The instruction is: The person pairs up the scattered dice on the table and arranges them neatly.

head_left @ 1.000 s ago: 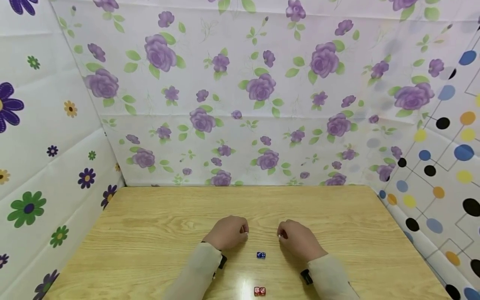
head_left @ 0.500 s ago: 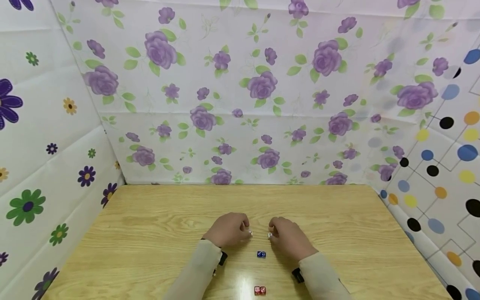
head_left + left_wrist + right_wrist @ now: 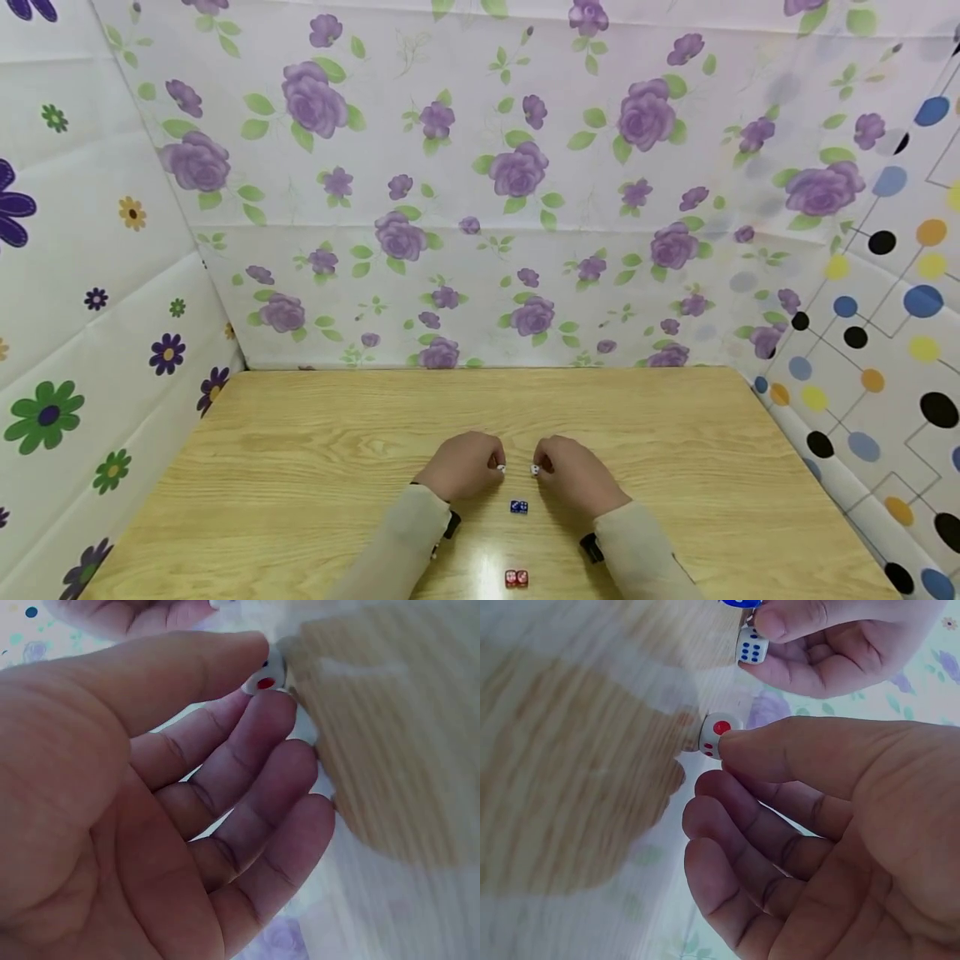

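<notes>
My left hand [image 3: 463, 467] pinches a white die [image 3: 501, 469] between thumb and fingertips, low over the table. In the left wrist view this die [image 3: 271, 673] shows a red pip; the right wrist view shows blue pips on its other face. Opposite it, my right hand [image 3: 579, 477] pinches a second white die [image 3: 535, 470], which has red pips on the faces seen in the right wrist view [image 3: 718, 735]. A small gap separates the two white dice. Nearer to me, between the wrists, a pair of blue dice [image 3: 519, 507] lies side by side.
Closer to the front edge, two red dice [image 3: 516, 578] sit together on the wooden table [image 3: 337, 417]. Patterned cloth walls surround the table: purple roses at the back [image 3: 465, 275], flowers on the left [image 3: 97, 350], coloured dots on the right [image 3: 877, 367].
My right hand has moved left with its white die, mostly in the first half second, narrowing the gap to the left hand's die. The left hand has shifted only slightly. Blue and red dice stay put.
</notes>
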`<act>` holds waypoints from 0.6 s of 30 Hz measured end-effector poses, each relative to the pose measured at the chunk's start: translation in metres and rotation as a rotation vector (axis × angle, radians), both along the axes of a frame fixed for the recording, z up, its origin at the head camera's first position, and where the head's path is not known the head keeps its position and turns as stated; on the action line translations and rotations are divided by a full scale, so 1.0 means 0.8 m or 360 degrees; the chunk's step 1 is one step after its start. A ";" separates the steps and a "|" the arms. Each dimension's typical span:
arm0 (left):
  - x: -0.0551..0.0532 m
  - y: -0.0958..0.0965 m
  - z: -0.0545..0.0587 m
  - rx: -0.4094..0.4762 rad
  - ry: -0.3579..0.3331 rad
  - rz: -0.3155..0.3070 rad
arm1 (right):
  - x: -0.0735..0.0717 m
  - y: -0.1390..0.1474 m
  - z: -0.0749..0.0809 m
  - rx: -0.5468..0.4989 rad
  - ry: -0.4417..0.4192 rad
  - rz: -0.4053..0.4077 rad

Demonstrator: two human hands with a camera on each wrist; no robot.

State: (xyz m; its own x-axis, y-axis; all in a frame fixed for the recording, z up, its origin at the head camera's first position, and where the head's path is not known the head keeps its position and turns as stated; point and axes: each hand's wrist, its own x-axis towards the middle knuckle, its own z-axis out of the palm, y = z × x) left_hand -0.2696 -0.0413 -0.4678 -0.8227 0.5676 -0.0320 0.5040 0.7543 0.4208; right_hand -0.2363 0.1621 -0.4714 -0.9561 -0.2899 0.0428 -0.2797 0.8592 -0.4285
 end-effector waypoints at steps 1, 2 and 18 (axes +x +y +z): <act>0.001 0.002 -0.001 -0.0007 0.0009 -0.0007 | 0.000 0.000 0.000 0.0000 -0.0003 -0.0001; 0.001 0.004 -0.002 -0.0010 0.0014 -0.0010 | 0.000 -0.001 0.000 0.0001 -0.0003 0.0001; 0.000 0.017 -0.002 0.0042 -0.0017 -0.0029 | -0.003 -0.007 -0.003 -0.0011 -0.0002 0.0030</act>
State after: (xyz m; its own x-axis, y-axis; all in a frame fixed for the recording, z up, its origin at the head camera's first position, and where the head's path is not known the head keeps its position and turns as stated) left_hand -0.2694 -0.0280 -0.4691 -0.8120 0.5830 -0.0257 0.5126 0.7336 0.4461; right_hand -0.2390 0.1568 -0.4737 -0.9506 -0.3074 0.0437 -0.2951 0.8509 -0.4345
